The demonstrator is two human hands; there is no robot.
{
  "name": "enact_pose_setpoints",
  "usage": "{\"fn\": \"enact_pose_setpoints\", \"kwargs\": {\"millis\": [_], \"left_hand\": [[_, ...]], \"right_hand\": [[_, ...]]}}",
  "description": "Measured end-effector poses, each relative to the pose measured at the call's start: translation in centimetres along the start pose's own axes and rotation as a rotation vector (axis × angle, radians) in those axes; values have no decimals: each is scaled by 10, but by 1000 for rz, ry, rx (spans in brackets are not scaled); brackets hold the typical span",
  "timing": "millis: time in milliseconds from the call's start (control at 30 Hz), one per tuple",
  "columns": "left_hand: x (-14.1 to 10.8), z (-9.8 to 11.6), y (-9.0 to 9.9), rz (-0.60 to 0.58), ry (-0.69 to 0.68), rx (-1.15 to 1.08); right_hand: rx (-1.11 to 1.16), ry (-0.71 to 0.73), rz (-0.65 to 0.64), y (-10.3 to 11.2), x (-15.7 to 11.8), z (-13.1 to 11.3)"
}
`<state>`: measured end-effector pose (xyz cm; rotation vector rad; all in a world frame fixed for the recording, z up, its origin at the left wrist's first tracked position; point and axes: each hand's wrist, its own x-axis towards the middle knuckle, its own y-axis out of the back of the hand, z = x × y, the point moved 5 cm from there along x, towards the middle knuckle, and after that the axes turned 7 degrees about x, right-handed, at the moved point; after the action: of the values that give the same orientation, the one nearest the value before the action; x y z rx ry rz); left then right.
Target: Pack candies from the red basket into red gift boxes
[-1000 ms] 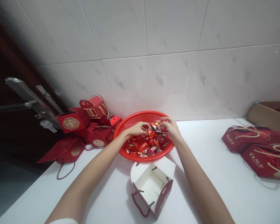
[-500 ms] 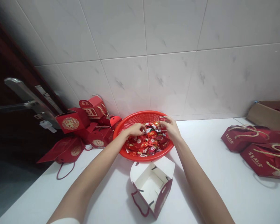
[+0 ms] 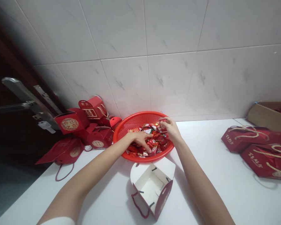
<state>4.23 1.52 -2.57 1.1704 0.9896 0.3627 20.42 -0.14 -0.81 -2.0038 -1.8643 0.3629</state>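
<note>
A red plastic basket (image 3: 121,128) with mesh walls holds many wrapped candies (image 3: 157,142). Inside it, my left hand (image 3: 142,139) rests on the candies with its fingers spread. At the basket's right rim, my right hand (image 3: 170,127) is closed on a small red wrapped candy (image 3: 162,120). In front of the basket stands a gift box (image 3: 152,184), its flaps up and its white inside showing nothing in it. A dark red cord handle (image 3: 138,207) hangs from its left side.
Several red gift boxes (image 3: 70,123) are heaped on the left, near a dark door with a metal handle (image 3: 18,104). On the right lie red boxes with rope handles (image 3: 264,161) and a cardboard box (image 3: 263,115). A tiled wall (image 3: 173,84) rises behind the white table (image 3: 201,150).
My left hand has moved toward the near side of the basket and a little right, and its fingers have spread. My right hand keeps its place with the candy.
</note>
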Motion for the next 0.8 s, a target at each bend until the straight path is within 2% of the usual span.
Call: {"fn": "enact_pose_setpoints", "kwargs": {"millis": [133,400,600,800], "left_hand": [[5,8,-5,-30,-41,66],[9,17,0,71,-122,104],[11,11,0,77,-96,111],[9,1,7,132,-17,159]], "right_hand": [[-9,-3,-3,1,1,2],[-19,1,-5,2,2,4],[-17,1,-4,1,2,3],[-15,-3,-7,1,2,4]]}}
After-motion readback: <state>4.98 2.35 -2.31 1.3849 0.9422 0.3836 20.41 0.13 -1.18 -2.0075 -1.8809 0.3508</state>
